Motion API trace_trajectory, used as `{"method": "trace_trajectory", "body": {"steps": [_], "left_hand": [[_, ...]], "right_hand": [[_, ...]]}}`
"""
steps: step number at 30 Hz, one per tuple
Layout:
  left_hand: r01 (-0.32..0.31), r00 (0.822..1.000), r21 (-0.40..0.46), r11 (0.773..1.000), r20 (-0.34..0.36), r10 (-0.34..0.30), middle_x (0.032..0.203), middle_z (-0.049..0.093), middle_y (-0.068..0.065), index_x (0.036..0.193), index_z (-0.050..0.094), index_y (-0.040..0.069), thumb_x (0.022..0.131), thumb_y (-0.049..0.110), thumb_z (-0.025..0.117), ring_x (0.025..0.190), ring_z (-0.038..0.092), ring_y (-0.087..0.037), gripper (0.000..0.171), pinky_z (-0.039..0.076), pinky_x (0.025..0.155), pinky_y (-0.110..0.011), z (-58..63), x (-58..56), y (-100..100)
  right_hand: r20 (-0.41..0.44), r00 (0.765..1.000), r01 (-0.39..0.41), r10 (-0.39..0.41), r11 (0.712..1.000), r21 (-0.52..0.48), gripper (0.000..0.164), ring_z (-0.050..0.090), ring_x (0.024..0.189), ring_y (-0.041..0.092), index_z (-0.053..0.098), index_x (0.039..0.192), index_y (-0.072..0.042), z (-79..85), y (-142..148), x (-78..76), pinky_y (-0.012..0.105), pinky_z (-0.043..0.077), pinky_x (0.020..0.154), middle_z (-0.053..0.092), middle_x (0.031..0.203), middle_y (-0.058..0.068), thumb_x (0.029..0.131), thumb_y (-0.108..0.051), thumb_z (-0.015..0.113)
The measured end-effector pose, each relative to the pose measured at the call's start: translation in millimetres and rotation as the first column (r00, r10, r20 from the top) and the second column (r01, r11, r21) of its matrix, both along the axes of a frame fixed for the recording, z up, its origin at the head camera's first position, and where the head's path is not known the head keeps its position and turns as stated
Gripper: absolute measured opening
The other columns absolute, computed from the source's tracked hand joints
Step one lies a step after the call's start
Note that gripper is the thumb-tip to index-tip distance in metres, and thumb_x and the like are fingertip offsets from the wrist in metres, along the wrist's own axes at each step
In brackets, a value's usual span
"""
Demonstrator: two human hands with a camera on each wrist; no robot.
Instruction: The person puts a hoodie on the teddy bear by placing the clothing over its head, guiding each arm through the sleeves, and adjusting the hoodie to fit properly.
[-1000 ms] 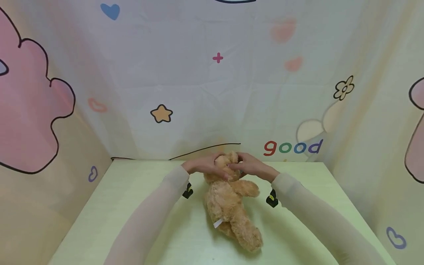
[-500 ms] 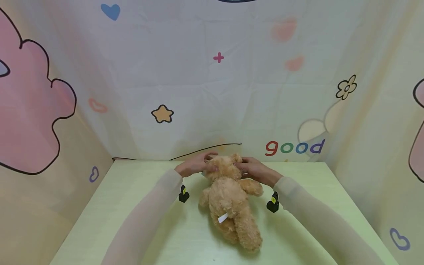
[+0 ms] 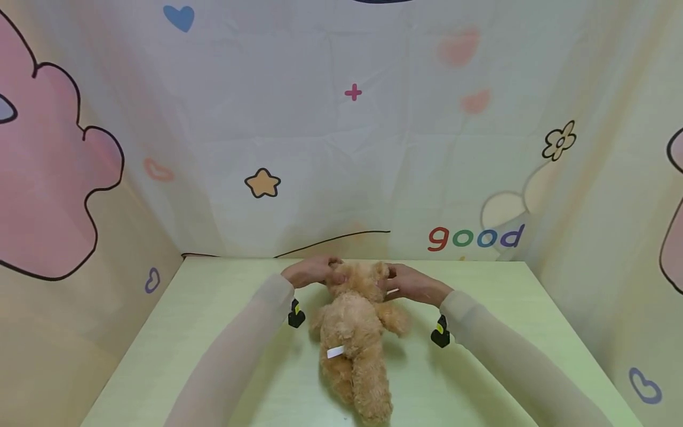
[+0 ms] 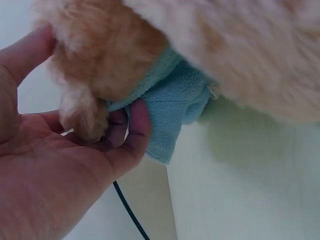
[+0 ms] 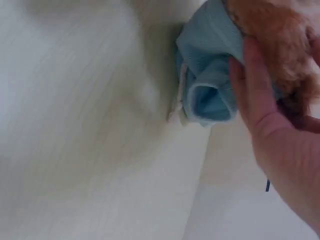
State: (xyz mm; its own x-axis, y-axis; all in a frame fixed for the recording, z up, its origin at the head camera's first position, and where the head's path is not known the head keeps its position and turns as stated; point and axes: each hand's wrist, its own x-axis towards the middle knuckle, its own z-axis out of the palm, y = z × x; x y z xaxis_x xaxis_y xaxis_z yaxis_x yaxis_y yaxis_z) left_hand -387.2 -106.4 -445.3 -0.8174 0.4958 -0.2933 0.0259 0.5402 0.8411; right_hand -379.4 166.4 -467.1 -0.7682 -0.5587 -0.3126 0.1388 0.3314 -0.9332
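A tan plush teddy bear point(image 3: 352, 323) shows its furry back, with a white tag point(image 3: 335, 352) at its lower back and its legs toward the near side. My left hand point(image 3: 312, 271) grips the left side of its head, thumb on the fur and fingers round the ear. On the other side my right hand point(image 3: 418, 283) holds the head by the right ear. In both wrist views a light blue cloth garment point(image 4: 162, 102) hangs at the bear's far side, touched by fingers of both hands. A tube-like opening and a pale cord show on the garment point(image 5: 215, 65) in the right wrist view.
The bear is over a pale green table point(image 3: 213, 338). Behind it rises a white printed curtain point(image 3: 299, 118), with more curtain at both sides. Black wrist cameras point(image 3: 440, 332) hang below the cuffs.
The left hand has shifted from the middle of the head to its left side. The bear has straightened; its head has lowered and its legs have swung left and nearer.
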Motion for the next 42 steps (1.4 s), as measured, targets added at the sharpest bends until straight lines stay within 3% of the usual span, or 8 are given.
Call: {"method": "trace_trajectory", "body": {"steps": [7,14,25,31,36,38,40,42], "left_hand": [[0.006,0.996,-0.036,0.999,-0.089,-0.009,0.139,0.054,-0.012,0.133,0.055,0.011,0.088,0.027,0.072,0.129,0.052,-0.029,0.05,0.044,0.104,-0.052,-14.5,2.4,7.7],[0.022,0.994,-0.043,0.999,-0.108,-0.026,0.107,0.064,-0.004,0.118,0.063,0.008,0.089,0.023,0.072,0.091,0.056,-0.016,0.033,0.048,0.082,-0.034,-24.7,6.8,14.9],[0.086,0.922,-0.122,0.989,-0.365,-0.125,0.085,0.056,-0.001,0.094,0.057,0.011,0.091,0.011,0.069,0.071,0.046,-0.013,0.012,0.039,0.066,-0.027,-35.4,14.6,22.6],[0.049,0.815,-0.162,0.986,-0.564,-0.134,0.074,0.049,0.002,0.083,0.056,0.01,0.087,0.007,0.071,0.067,0.043,-0.012,0.017,0.036,0.067,-0.026,-43.5,23.0,23.4],[0.0,0.74,-0.23,0.973,-0.654,-0.155,0.069,0.041,0.006,0.08,0.052,0.014,0.084,0.001,0.069,0.065,0.038,-0.01,0.021,0.032,0.065,-0.025,-46.6,28.7,23.4],[-0.008,0.73,-0.249,0.969,-0.663,-0.164,0.069,0.04,0.007,0.082,0.052,0.015,0.083,0.001,0.066,0.064,0.037,-0.01,0.02,0.031,0.063,-0.024,-46.6,30.7,22.6],[0.002,0.749,-0.245,0.97,-0.642,-0.164,0.071,0.043,0.005,0.086,0.054,0.016,0.085,0.005,0.065,0.064,0.039,-0.01,0.015,0.032,0.062,-0.024,-44.4,32.8,20.5],[0.036,0.801,-0.214,0.976,-0.578,-0.156,0.077,0.049,0.001,0.096,0.057,0.015,0.085,0.011,0.066,0.069,0.043,-0.012,0.014,0.035,0.064,-0.026,-41.6,35.5,16.5]], "right_hand": [[-0.026,0.998,-0.049,0.054,0.983,0.178,0.031,0.063,0.102,0.022,0.055,0.114,-0.003,-0.2,-0.8,-2.1,0.043,0.056,0.089,0.06,0.113,0.011,0.087,-0.013,0.068],[-0.021,0.997,-0.075,0.079,0.984,0.162,0.016,0.051,0.08,0.019,0.053,0.08,-0.01,-8.6,2.9,-1.5,0.038,0.044,0.073,0.058,0.085,0.002,0.085,-0.009,0.068],[-0.271,0.954,-0.057,0.132,0.962,0.267,0.018,0.05,0.071,0.015,0.056,0.101,-0.006,-16.4,-3.5,1.6,0.038,0.048,0.065,0.053,0.087,0.003,0.087,-0.008,0.068],[-0.551,0.818,0.032,0.167,0.943,0.332,0.017,0.05,0.062,0.012,0.056,0.095,-0.011,-18.8,-10.4,17.4,0.03,0.046,0.058,0.056,0.085,0.004,0.086,-0.003,0.067],[-0.807,0.534,0.155,0.254,0.908,0.388,0.024,0.035,0.06,0.009,0.047,0.077,-0.014,-24.4,-17.0,29.4,0.024,0.029,0.057,0.041,0.069,-0.005,0.077,0.002,0.066],[-0.841,0.46,0.203,0.285,0.888,0.412,0.026,0.034,0.06,0.009,0.044,0.075,-0.015,-23.8,-18.5,32.7,0.025,0.028,0.058,0.036,0.068,-0.007,0.076,0.001,0.065],[-0.832,0.462,0.212,0.305,0.873,0.438,0.025,0.035,0.061,0.01,0.044,0.075,-0.015,-20.1,-18.0,34.8,0.026,0.029,0.059,0.035,0.068,-0.007,0.078,0.0,0.064],[-0.793,0.528,0.183,0.305,0.871,0.456,0.02,0.038,0.063,0.011,0.047,0.079,-0.014,-14.9,-15.8,35.8,0.026,0.031,0.061,0.04,0.07,-0.005,0.082,-0.002,0.063]]}}
